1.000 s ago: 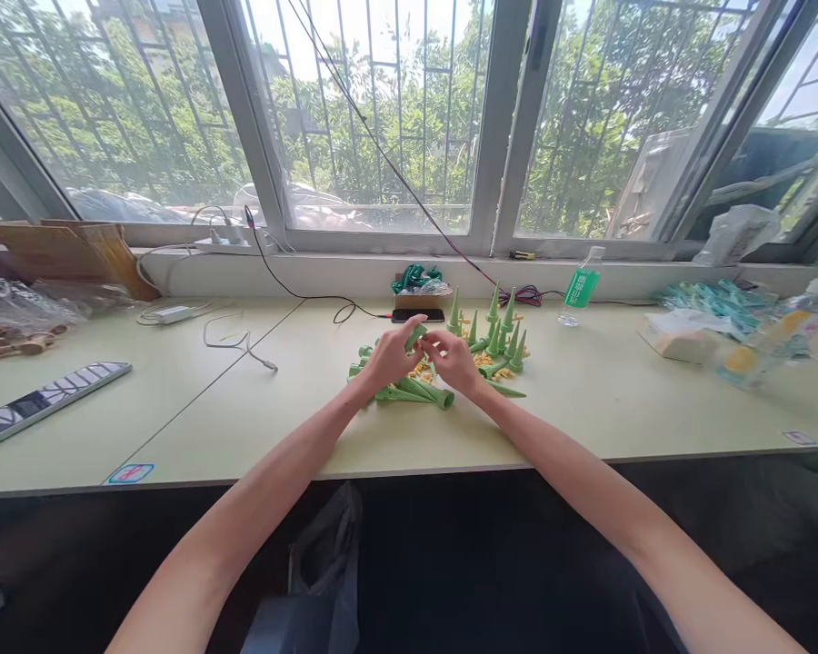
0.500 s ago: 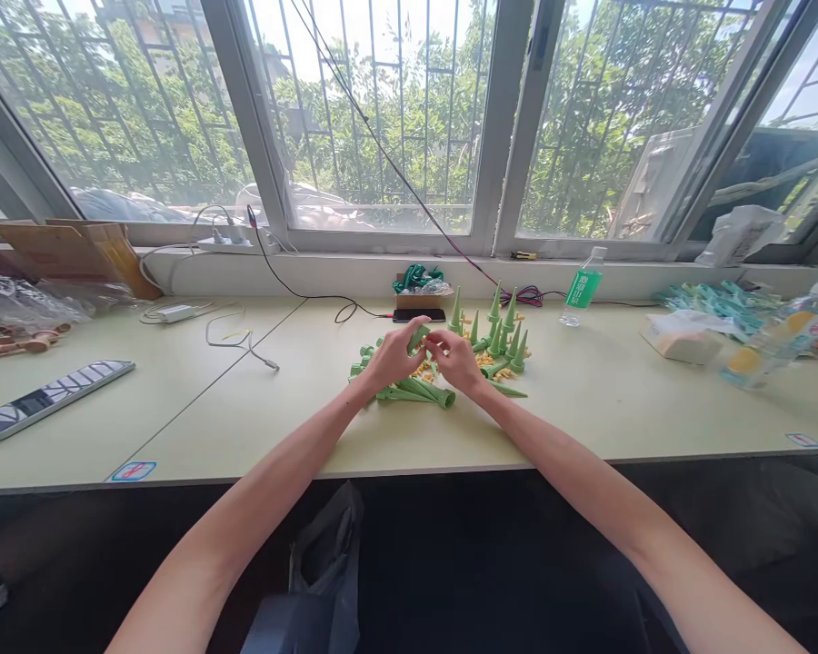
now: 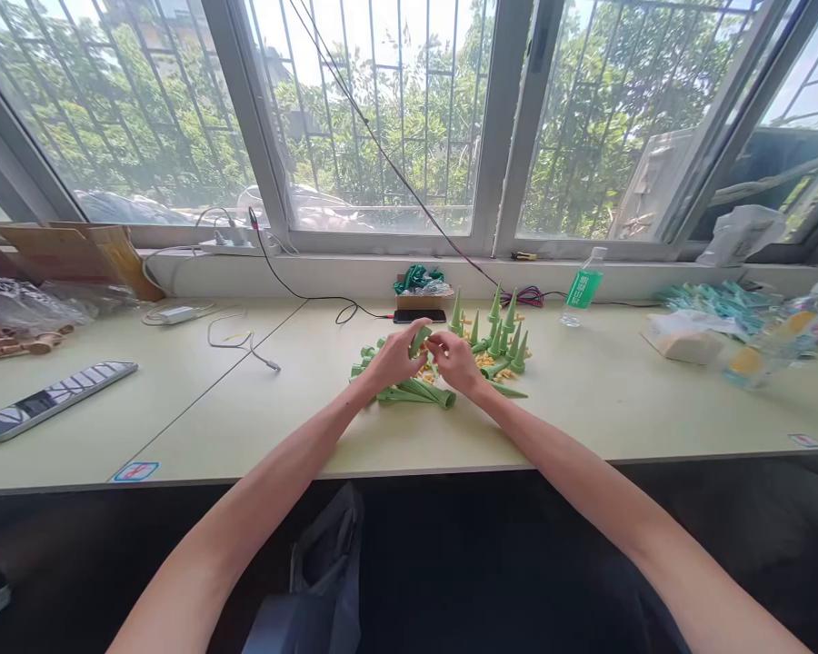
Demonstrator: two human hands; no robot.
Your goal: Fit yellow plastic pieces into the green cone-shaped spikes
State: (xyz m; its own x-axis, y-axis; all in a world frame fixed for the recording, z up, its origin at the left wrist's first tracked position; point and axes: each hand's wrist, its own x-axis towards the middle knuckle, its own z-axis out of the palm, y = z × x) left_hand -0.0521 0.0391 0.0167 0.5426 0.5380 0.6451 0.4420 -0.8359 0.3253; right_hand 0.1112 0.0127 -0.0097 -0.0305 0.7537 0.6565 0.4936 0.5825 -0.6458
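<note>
My left hand (image 3: 396,356) is closed round a green plastic cone (image 3: 420,340), whose end shows above the thumb. Close against it, my right hand (image 3: 455,356) has its fingers pinched together at the cone; whatever small piece they hold is hidden. Several more green cones (image 3: 415,392) lie on the table below and left of my hands. Others stand upright in a cluster (image 3: 503,338) to the right, points up. Small yellowish pieces (image 3: 483,361) are scattered among the cones and beneath my hands.
A small box with green items (image 3: 423,283) and a black phone (image 3: 419,316) sit behind my hands. To the right are a green-labelled bottle (image 3: 582,289) and a tissue pack (image 3: 688,336). A cable (image 3: 252,350) and a dark flat device (image 3: 54,400) lie left.
The cone in my left hand has tilted slightly and shows a little more. Both hands stay nearly in place; the view has shifted very slightly.
</note>
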